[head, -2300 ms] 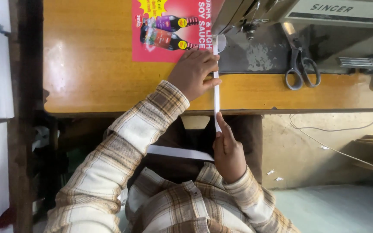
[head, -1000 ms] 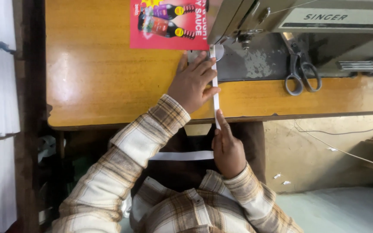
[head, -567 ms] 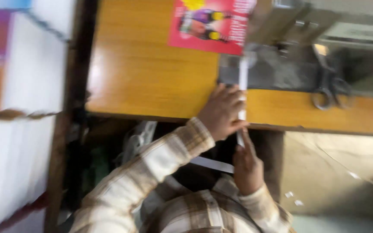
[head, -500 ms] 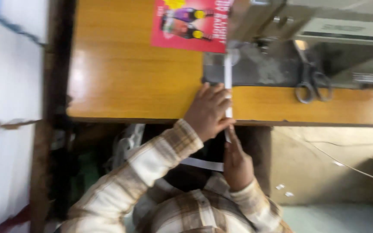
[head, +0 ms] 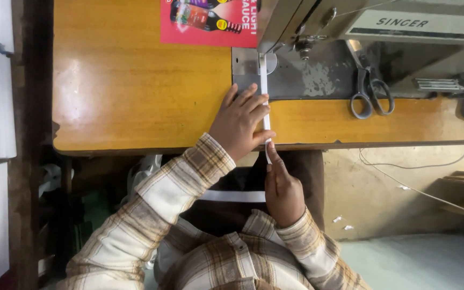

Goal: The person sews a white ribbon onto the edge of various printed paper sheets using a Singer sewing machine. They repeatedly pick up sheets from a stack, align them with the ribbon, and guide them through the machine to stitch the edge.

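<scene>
A narrow white fabric strip [head: 265, 91], flat and smooth like woven tape, runs in a straight line from under the presser foot of a grey-green metal sewing machine [head: 350, 24] across the machine's dull, scuffed steel bed plate [head: 318, 78] and over the front edge of the glossy, orange-brown wooden table [head: 135, 91]. The table's lacquered top shows soft glare and a worn, darker rim along its edge. The left hand [head: 240, 121] lies flat on the table just beside the strip, palm down, fingers spread a little and stretched toward the machine, with the fingertips [head: 261, 99] pressing against the strip's left edge where steel meets wood; it grips nothing, only steadies the tape. The right hand [head: 281, 188] sits lower, below the table edge and close to the body, its fingers drawn narrow together and pinching the near end of the strip between thumb and forefinger, so the tape is held taut between the two hands. Both arms wear soft plaid flannel sleeves [head: 162, 215] in cream, tan and brown checks. A second length of white tape [head: 232, 196] crosses the dark lap beneath the hands. To the right on the bed plate lies a pair of grey steel scissors [head: 370, 91] with looped handles, well apart from both hands. A red glossy printed card [head: 210, 21] picturing bottles rests on the table left of the machine.
</scene>
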